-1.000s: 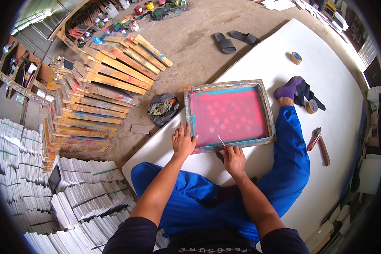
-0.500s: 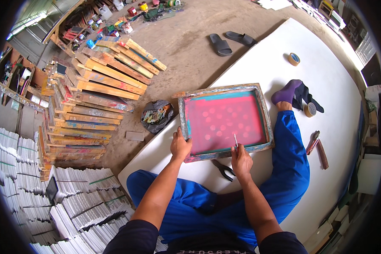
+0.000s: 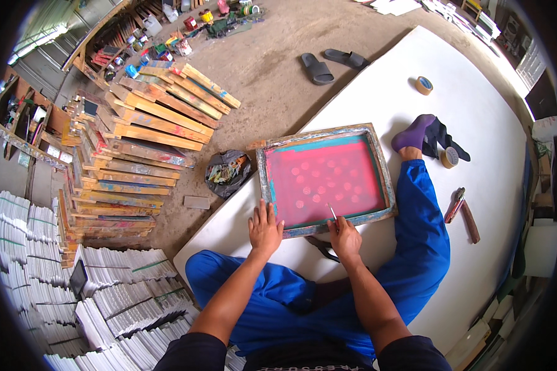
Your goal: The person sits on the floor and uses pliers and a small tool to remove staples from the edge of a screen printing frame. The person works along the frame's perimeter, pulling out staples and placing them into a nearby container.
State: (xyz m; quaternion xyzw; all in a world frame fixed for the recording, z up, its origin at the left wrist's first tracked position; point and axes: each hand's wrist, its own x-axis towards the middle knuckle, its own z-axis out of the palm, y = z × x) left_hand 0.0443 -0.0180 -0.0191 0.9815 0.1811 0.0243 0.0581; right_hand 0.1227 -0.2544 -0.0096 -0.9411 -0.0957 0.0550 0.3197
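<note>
A wooden screen-printing frame (image 3: 263,176) with pink mesh (image 3: 365,161) and pale round spots lies on the white surface before me. My left hand (image 3: 266,232) rests with fingers spread at its lower left corner. My right hand (image 3: 345,240) is closed around a thin, pale stick-like tool (image 3: 333,213), held over the frame's near edge with its tip above the mesh. What kind of tool it is, I cannot make out. Dark-handled pliers (image 3: 323,248) lie partly hidden between the frame and my right hand.
On the white board (image 3: 408,247) are two tape rolls (image 3: 423,85), a dark sock (image 3: 439,139), and a red-handled tool (image 3: 455,205) beside a brown strip (image 3: 470,224). To the left stand stacked wooden frames (image 3: 130,179), a black rubbish bag (image 3: 228,172) and white bundles (image 3: 37,260). Slippers (image 3: 317,69) lie beyond.
My left hand has gone from gripping the frame's left side to lying spread at its lower left corner. My right hand and its tool have shifted slightly left and nearer me.
</note>
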